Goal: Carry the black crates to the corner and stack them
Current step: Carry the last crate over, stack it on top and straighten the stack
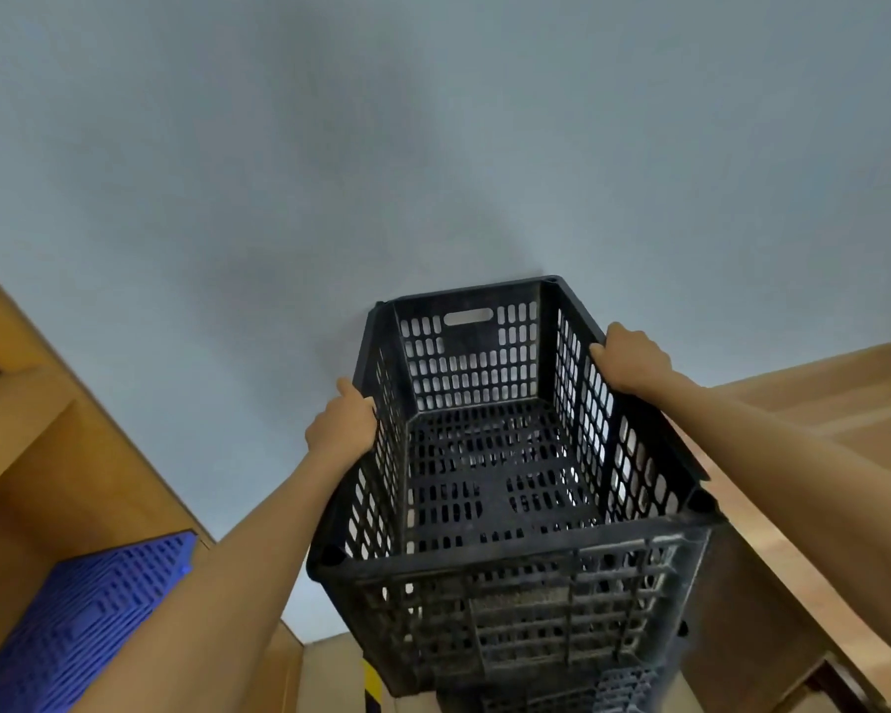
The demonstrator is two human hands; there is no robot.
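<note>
The black crate (510,481) fills the lower middle of the head view, held up in front of a pale grey-blue wall (433,146). Its open top faces the camera, so the slotted floor and the inner walls show. Its long axis runs away from the person toward the wall, with the near short end low in the picture and the far short end, which has a handle slot, close to the wall; whether it touches the wall cannot be told. The crate sits a little skewed, its far end swung slightly to the right.

The left hand (341,422) grips the rim of the left long side, fingers curled over the edge and thumb outside. The right hand (631,358) grips the rim of the right long side further along, fingers hooked over the top edge. Both bare forearms reach in from the bottom corners.

Under the held crate, at the bottom edge, part of another dark crate (577,694) shows; whether the two touch cannot be told.

A blue slotted crate (88,620) lies at lower left, against wooden shelving (37,429). Wooden boards (819,403) stand at right.
</note>
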